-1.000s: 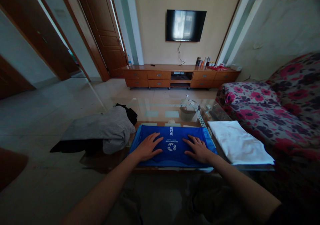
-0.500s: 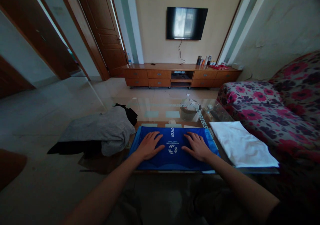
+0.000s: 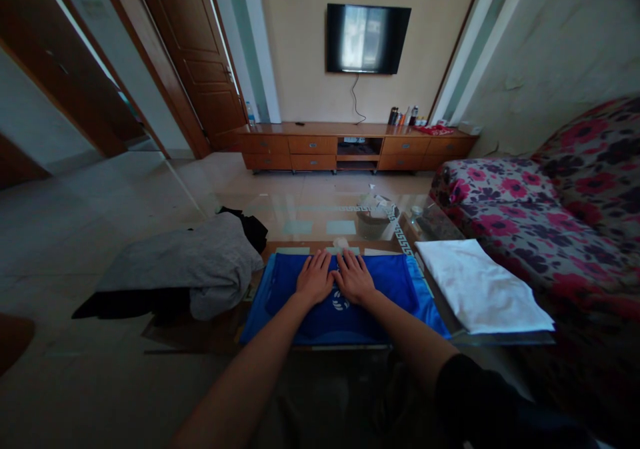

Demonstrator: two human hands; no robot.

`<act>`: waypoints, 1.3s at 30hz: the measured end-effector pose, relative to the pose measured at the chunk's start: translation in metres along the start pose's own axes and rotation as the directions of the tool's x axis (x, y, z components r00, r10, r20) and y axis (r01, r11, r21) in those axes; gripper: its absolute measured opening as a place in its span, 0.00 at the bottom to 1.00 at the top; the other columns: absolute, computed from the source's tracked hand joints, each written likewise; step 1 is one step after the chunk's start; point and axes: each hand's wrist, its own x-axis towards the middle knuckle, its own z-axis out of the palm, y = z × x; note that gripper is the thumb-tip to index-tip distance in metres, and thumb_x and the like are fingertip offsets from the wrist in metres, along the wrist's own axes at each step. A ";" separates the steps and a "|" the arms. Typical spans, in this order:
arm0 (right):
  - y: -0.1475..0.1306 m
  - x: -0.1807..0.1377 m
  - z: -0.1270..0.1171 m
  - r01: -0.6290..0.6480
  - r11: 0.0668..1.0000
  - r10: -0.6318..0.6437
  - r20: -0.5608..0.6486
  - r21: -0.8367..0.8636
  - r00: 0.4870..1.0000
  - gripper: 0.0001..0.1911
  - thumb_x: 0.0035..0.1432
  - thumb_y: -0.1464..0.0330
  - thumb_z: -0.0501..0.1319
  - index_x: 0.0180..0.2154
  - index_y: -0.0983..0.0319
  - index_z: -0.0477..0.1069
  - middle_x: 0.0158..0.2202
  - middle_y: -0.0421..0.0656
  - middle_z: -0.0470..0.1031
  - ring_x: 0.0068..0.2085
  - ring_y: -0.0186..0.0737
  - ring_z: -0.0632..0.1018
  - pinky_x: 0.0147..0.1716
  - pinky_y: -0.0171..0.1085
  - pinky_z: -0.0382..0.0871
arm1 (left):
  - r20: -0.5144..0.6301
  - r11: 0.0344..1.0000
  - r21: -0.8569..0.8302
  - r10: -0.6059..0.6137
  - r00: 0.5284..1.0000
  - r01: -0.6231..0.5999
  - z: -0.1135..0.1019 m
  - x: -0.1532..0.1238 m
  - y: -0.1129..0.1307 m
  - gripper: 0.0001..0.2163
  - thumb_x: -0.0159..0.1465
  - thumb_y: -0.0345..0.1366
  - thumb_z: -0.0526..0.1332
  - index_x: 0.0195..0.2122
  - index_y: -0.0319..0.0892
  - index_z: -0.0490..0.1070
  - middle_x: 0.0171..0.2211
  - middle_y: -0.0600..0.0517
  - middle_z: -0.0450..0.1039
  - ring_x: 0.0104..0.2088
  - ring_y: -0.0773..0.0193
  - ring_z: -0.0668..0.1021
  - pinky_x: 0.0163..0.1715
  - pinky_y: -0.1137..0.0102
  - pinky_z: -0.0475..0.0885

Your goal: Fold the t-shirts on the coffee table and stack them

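A blue folded shirt [image 3: 390, 289] with a white printed logo lies on the glass table [image 3: 280, 212], near its front edge. My left hand [image 3: 315, 278] rests flat on the middle of the cloth, fingers stretched forward. Right beside it my right hand [image 3: 354, 277] lies flat too, the thumbs touching or nearly so. Between them they cover the print's upper part. Lighter blue fabric sticks out at both sides of the darker panel. To the right is a folded white cloth [image 3: 483, 286], and to the left a heap of grey clothing [image 3: 185, 256] with black fabric under it.
A flowered sofa [image 3: 575, 222] stands along the right side. Through the glass a waste bin [image 3: 375, 226] shows, with a small glass jar [image 3: 416, 214] near it. Beyond are a long wooden cabinet [image 3: 313, 146] and a wall television [image 3: 367, 39].
Both my hands have slid inward from the sides of the blue shirt to its middle, now covering much of the print. The head view has shifted slightly.
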 end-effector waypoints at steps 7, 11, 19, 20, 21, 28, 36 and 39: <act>0.024 -0.012 -0.009 -0.001 1.000 0.001 0.004 0.007 1.000 0.45 0.69 0.43 0.39 0.74 0.66 0.45 0.75 0.50 0.40 0.75 0.51 0.44 0.71 0.50 0.37 | -0.029 0.998 0.000 -0.063 0.998 0.063 -0.001 -0.004 -0.013 0.37 0.70 0.55 0.48 0.74 0.40 0.44 0.75 0.43 0.44 0.74 0.51 0.48 0.71 0.54 0.47; 0.044 -0.025 -0.016 -0.037 0.997 0.037 -0.001 -0.063 0.999 0.46 0.69 0.43 0.36 0.74 0.67 0.43 0.76 0.50 0.39 0.75 0.49 0.44 0.71 0.48 0.36 | -0.024 0.976 0.071 -0.205 0.978 0.207 -0.006 -0.011 -0.033 0.41 0.69 0.61 0.44 0.74 0.36 0.46 0.74 0.40 0.44 0.74 0.49 0.47 0.71 0.54 0.44; 0.110 -0.047 -0.024 -0.181 0.973 0.178 -0.034 -0.146 0.983 0.44 0.69 0.43 0.36 0.74 0.63 0.43 0.76 0.47 0.41 0.75 0.49 0.45 0.72 0.50 0.37 | -0.037 0.957 0.165 -0.235 0.971 0.238 -0.026 -0.026 -0.079 0.42 0.68 0.62 0.43 0.72 0.33 0.51 0.74 0.38 0.47 0.74 0.48 0.49 0.71 0.55 0.46; 0.118 -0.049 -0.024 -0.203 0.967 0.199 -0.041 -0.152 0.979 0.44 0.69 0.43 0.36 0.74 0.64 0.44 0.76 0.47 0.41 0.75 0.49 0.45 0.72 0.50 0.37 | -0.043 0.958 0.170 -0.228 0.973 0.232 -0.026 -0.028 -0.084 0.42 0.68 0.62 0.43 0.72 0.33 0.52 0.74 0.38 0.47 0.74 0.48 0.49 0.71 0.55 0.46; 0.125 -0.051 -0.024 -0.222 0.962 0.217 -0.049 -0.158 0.975 0.44 0.69 0.43 0.36 0.74 0.63 0.44 0.76 0.48 0.41 0.75 0.49 0.45 0.72 0.50 0.37 | -0.047 0.959 0.173 -0.219 0.975 0.224 -0.026 -0.029 -0.088 0.41 0.69 0.62 0.43 0.72 0.33 0.52 0.74 0.39 0.47 0.74 0.48 0.50 0.71 0.54 0.47; 0.137 -0.054 -0.028 -0.252 0.954 0.244 -0.069 -0.161 0.967 0.41 0.69 0.43 0.39 0.74 0.57 0.47 0.76 0.42 0.44 0.75 0.50 0.41 0.71 0.53 0.40 | -0.060 0.967 0.157 -0.193 0.979 0.200 -0.025 -0.032 -0.096 0.38 0.70 0.60 0.46 0.72 0.36 0.53 0.73 0.39 0.48 0.73 0.46 0.51 0.70 0.52 0.50; 0.086 -0.058 -0.042 -0.129 0.973 0.111 -0.101 -0.190 0.989 0.37 0.69 0.44 0.39 0.74 0.47 0.41 0.76 0.35 0.35 0.75 0.57 0.40 0.70 0.60 0.37 | -0.078 0.989 0.094 0.119 0.990 -0.112 -0.033 -0.034 -0.046 0.32 0.73 0.53 0.45 0.73 0.43 0.51 0.74 0.47 0.47 0.74 0.54 0.50 0.72 0.56 0.45; 0.072 -0.066 -0.036 -0.086 0.980 0.089 0.005 -0.180 0.996 0.39 0.67 0.40 0.40 0.74 0.44 0.39 0.76 0.36 0.33 0.74 0.64 0.40 0.68 0.68 0.36 | 0.008 0.983 0.039 0.181 0.983 -0.182 -0.024 -0.039 -0.035 0.34 0.72 0.57 0.46 0.74 0.47 0.48 0.75 0.49 0.46 0.74 0.54 0.50 0.71 0.55 0.47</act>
